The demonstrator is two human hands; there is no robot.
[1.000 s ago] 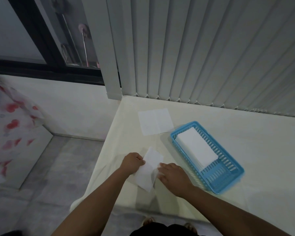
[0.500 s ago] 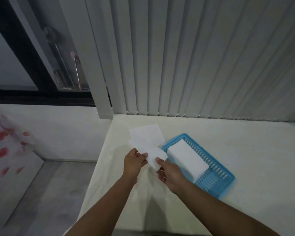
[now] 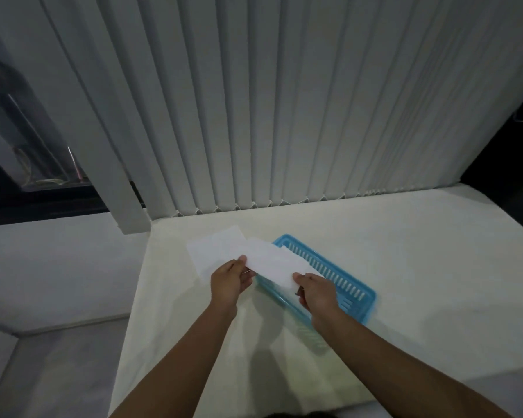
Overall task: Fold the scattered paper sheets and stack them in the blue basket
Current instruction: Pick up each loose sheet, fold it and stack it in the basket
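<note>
I hold a folded white paper sheet [image 3: 271, 262] by its two ends, in the air above the near-left part of the blue basket [image 3: 355, 292]. My left hand [image 3: 228, 280] pinches its left end and my right hand [image 3: 316, 289] pinches its right end. The sheet hides most of the white stack in the basket; only a corner of the stack [image 3: 287, 249] shows behind it. An unfolded white sheet [image 3: 213, 256] lies flat on the table to the left of the basket, partly behind the held sheet.
The cream table [image 3: 405, 267] stretches to the right and toward me. Vertical blinds [image 3: 284, 116] hang along its far edge. The table's left edge [image 3: 133, 312] drops to a grey floor, beside a dark window [image 3: 27, 146].
Both hands lifted the folded sheet off the table and carried it to the right, over the basket. The camera tilted up and the view shifted.
</note>
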